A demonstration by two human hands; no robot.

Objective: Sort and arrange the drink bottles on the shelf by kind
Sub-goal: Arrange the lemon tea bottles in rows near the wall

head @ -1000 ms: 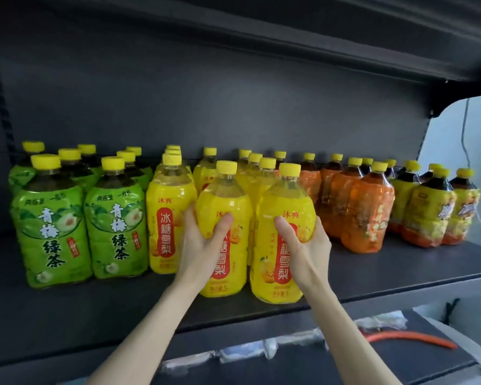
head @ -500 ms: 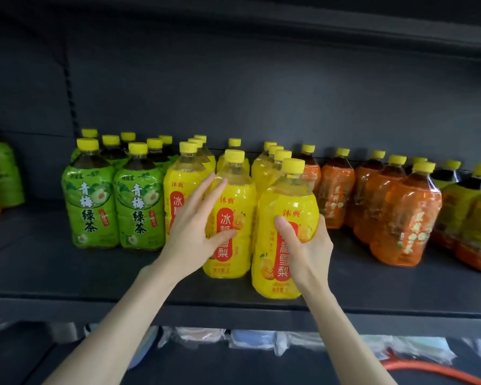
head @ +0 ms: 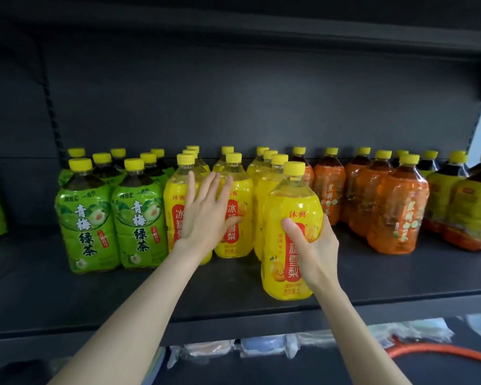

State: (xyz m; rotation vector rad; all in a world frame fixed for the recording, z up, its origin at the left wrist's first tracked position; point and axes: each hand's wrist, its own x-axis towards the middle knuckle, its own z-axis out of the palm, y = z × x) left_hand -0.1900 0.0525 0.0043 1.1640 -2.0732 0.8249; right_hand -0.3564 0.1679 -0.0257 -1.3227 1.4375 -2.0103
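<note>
- Yellow pear-drink bottle [head: 290, 232] stands upright near the shelf [head: 67, 295] front edge, clamped in the right hand [head: 313, 245].
- Its row [head: 272, 187] lies directly behind.
- Left hand [head: 206, 218] rests flat, fingers spread, against two neighbouring yellow bottles [head: 233, 218].

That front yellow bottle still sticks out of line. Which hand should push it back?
Right. The right hand already wraps the front yellow bottle, which stands ahead of its row. The left hand lies flat, fingers spread, against two other yellow bottles.
</note>
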